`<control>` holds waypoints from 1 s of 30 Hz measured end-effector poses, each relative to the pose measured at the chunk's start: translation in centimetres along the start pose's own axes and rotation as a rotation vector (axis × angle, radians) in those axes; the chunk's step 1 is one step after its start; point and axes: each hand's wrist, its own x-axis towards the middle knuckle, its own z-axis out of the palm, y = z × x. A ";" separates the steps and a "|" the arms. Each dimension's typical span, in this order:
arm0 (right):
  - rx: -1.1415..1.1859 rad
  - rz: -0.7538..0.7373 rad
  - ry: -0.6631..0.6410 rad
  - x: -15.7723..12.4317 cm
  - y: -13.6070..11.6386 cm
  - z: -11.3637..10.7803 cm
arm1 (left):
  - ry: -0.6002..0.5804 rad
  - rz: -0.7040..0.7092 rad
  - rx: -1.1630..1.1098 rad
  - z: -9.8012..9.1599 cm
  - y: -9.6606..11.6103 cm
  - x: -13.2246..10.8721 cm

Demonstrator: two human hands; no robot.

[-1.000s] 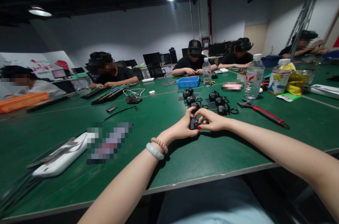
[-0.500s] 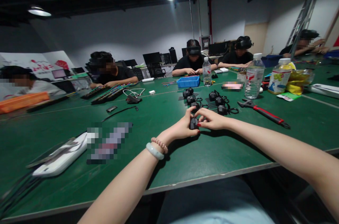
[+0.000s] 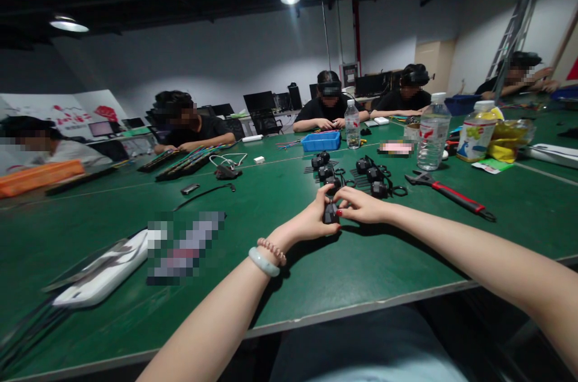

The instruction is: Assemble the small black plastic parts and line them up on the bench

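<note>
My left hand (image 3: pixel 309 219) and my right hand (image 3: pixel 363 206) meet over the green table (image 3: pixel 316 267), both pinched round one small black part (image 3: pixel 330 213). The left wrist wears a pale bangle and a bead bracelet. Just beyond the hands lie two rows of similar black parts (image 3: pixel 350 172) with black loops and combs beside them. My fingers hide most of the held part.
A red-handled adjustable wrench (image 3: pixel 449 192) lies to the right. Behind it stand a water bottle (image 3: pixel 432 131), a yellow drink bottle (image 3: pixel 477 130) and a blue tray (image 3: pixel 321 140). A white device (image 3: pixel 102 270) lies at the left. Several people sit along the far side.
Both hands have stayed on the small black part, with only slight finger shifts. The view has tilted a little.
</note>
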 end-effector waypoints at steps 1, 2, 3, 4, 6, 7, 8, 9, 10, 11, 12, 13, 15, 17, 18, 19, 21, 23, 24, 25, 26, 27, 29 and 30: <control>0.005 -0.001 0.000 0.0 0.0 0.0 | -0.002 -0.002 0.002 0.0 0.0 0.0; 0.008 -0.001 0.002 0.0 0.0 0.0 | -0.005 -0.004 0.005 0.0 0.0 0.0; 0.009 -0.001 0.006 0.0 0.0 0.0 | -0.006 -0.005 0.010 0.0 0.0 0.0; 0.011 0.000 0.010 0.0 0.0 0.0 | -0.007 -0.005 0.014 0.0 0.0 0.0; 0.022 0.001 0.014 0.0 0.0 0.0 | -0.007 -0.005 0.020 0.0 -0.1 0.0; 0.033 -0.001 0.014 -0.1 0.0 0.0 | -0.006 -0.006 0.019 0.0 0.0 0.0; 0.047 -0.005 0.011 -0.1 0.0 0.0 | -0.007 -0.009 0.015 0.0 0.0 0.0; 0.061 -0.012 0.006 -0.1 0.1 0.1 | -0.010 -0.012 0.008 0.0 0.0 0.0; 0.072 -0.021 0.002 -0.2 0.1 0.1 | -0.014 -0.015 0.001 0.0 0.0 0.0; 0.078 -0.030 -0.003 -0.2 0.1 0.1 | -0.018 -0.017 -0.005 0.0 0.1 0.0; 0.080 -0.038 -0.004 -0.3 0.1 0.1 | -0.021 -0.016 -0.007 0.0 0.1 0.0; 0.080 -0.045 -0.003 -0.3 0.1 0.2 | -0.020 -0.013 -0.006 0.0 0.1 0.0; 0.077 -0.052 0.001 -0.4 0.2 0.2 | -0.011 -0.005 0.004 0.0 0.1 0.0; 0.074 -0.053 0.001 -0.4 0.2 0.2 | -0.006 -0.006 0.014 -0.1 0.2 -0.1; 0.071 -0.053 -0.001 -0.4 0.2 0.2 | -0.008 -0.010 0.018 -0.1 0.2 -0.1; 0.067 -0.053 -0.005 -0.4 0.2 0.2 | -0.012 -0.014 0.022 -0.1 0.2 -0.1; 0.059 -0.049 -0.008 -0.4 0.2 0.2 | -0.021 -0.023 0.029 -0.2 0.4 -0.1; 0.050 -0.046 -0.007 -0.4 0.2 0.2 | -0.026 -0.027 0.035 -0.2 0.5 -0.1; 0.045 -0.045 -0.007 -0.4 0.2 0.1 | -0.027 -0.028 0.036 -0.2 0.5 -0.1; 0.042 -0.045 -0.006 -0.4 0.1 0.1 | -0.027 -0.029 0.036 -0.2 0.5 -0.1; 0.039 -0.045 -0.006 -0.4 0.1 0.1 | -0.026 -0.030 0.035 -0.2 0.6 -0.1; 0.038 -0.044 -0.006 -0.4 0.1 0.1 | -0.025 -0.032 0.033 -0.2 0.6 -0.2; 0.036 -0.038 -0.009 -0.3 0.1 0.1 | -0.021 -0.038 0.029 -0.2 0.6 -0.2; 0.034 -0.033 -0.010 -0.3 0.1 0.1 | -0.019 -0.041 0.029 -0.2 0.6 -0.2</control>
